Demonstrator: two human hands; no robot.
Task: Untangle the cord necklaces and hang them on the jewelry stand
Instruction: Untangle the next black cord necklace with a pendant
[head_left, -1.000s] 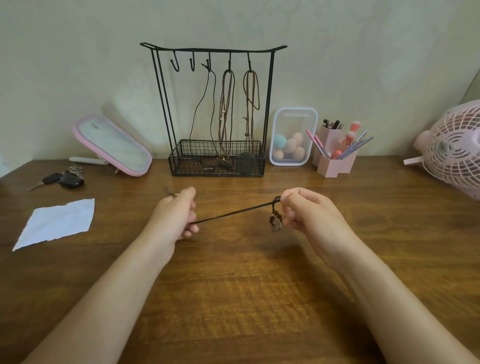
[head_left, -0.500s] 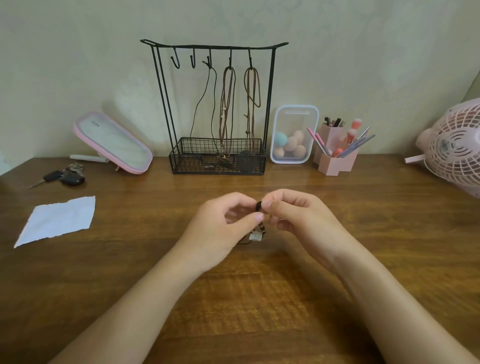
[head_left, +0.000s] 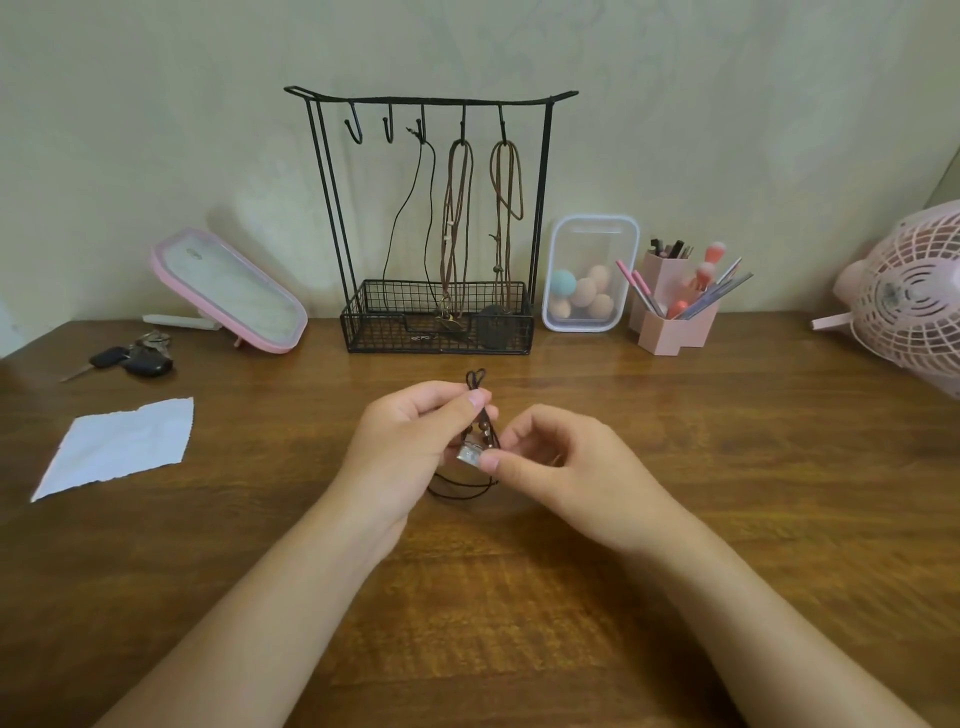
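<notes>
We see the black cord necklace (head_left: 462, 491) held just above the middle of the table (head_left: 727, 493), between our two hands. Our left hand (head_left: 410, 441) has its fingers (head_left: 478, 399) curled, thumb and forefinger clamped on the cord near its top, and a small loop pokes up above them. Our right hand (head_left: 571, 467) pinches the silver pendant (head_left: 469, 453) between thumb and bent forefinger, the other fingers loosely curled. Slack cord droops below both hands.

At the back edge stands the jewelry stand (head_left: 540, 208) with three necklaces hanging from it. Beside it to the right are a clear box (head_left: 592, 234) and a pink holder (head_left: 675, 332), and a fan (head_left: 909, 291) sits at the right edge. Towards the left edge lie keys (head_left: 132, 359) and a paper (head_left: 119, 447).
</notes>
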